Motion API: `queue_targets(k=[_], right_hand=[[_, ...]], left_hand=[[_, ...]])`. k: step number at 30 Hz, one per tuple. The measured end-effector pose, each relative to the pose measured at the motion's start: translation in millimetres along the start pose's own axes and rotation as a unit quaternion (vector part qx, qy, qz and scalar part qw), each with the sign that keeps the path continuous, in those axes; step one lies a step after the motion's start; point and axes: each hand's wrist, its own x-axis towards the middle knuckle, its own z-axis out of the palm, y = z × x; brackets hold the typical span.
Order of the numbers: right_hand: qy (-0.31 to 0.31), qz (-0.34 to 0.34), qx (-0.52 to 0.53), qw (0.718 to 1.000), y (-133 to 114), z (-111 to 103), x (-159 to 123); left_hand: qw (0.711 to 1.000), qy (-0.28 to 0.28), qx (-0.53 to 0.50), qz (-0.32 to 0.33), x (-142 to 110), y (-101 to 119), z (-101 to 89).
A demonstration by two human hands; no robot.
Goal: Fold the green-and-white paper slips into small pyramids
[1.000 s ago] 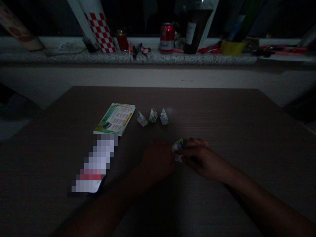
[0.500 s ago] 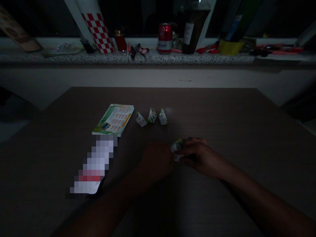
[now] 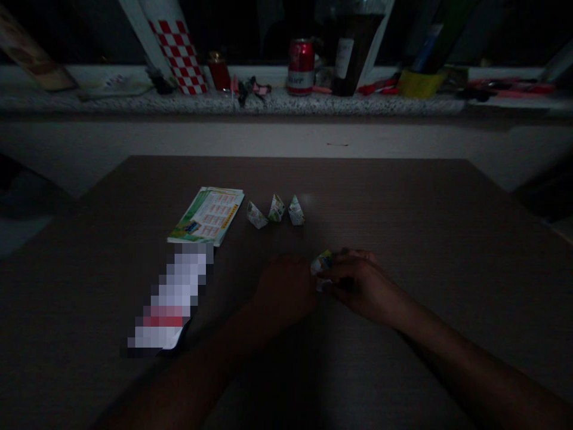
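A small piece of folded printed paper [image 3: 321,263] sits between my two hands, low over the table. My right hand [image 3: 364,285] pinches it from the right with thumb and fingers. On the other side my left hand [image 3: 286,288] is closed at the paper's left edge, its fingertips hidden behind the back of the hand. Beyond them stand three small folded paper pieces, one on the left [image 3: 256,215], one in the middle [image 3: 276,208] and one on the right [image 3: 296,211]. They are pointed, with green and white print.
A stack of printed calendar cards [image 3: 208,215] lies left on the brown table [image 3: 380,197], above a phone [image 3: 174,298] with a blurred screen. Behind, the granite sill [image 3: 268,106] holds a red can [image 3: 301,67], a checkered red-white container [image 3: 181,57] and a yellow holder [image 3: 421,83].
The view has shifted very slightly. Both hands stay in place on the folded paper, with no clear change in its shape.
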Motion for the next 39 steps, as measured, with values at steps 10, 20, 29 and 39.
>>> queue_targets(k=[10, 20, 29, 39], right_hand=[[-0.011, -0.013, 0.012, 1.0, 5, -2, -2], [-0.017, -0.021, 0.004, 1.0, 5, -3, -3], [-0.014, -0.015, -0.01, 1.0, 6, -2, -4], [-0.044, -0.077, 0.014, 0.996, 6, -10, -8]], left_hand=[[1.0, 0.005, -0.009, -0.009, -2, -2, 0.9], [1.0, 0.018, -0.008, -0.019, -5, 2, -2.1], [0.994, -0.048, -0.07, -0.075, -10, -22, -15.2], [0.986, 0.033, -0.146, 0.068, -18, -26, -3.2]])
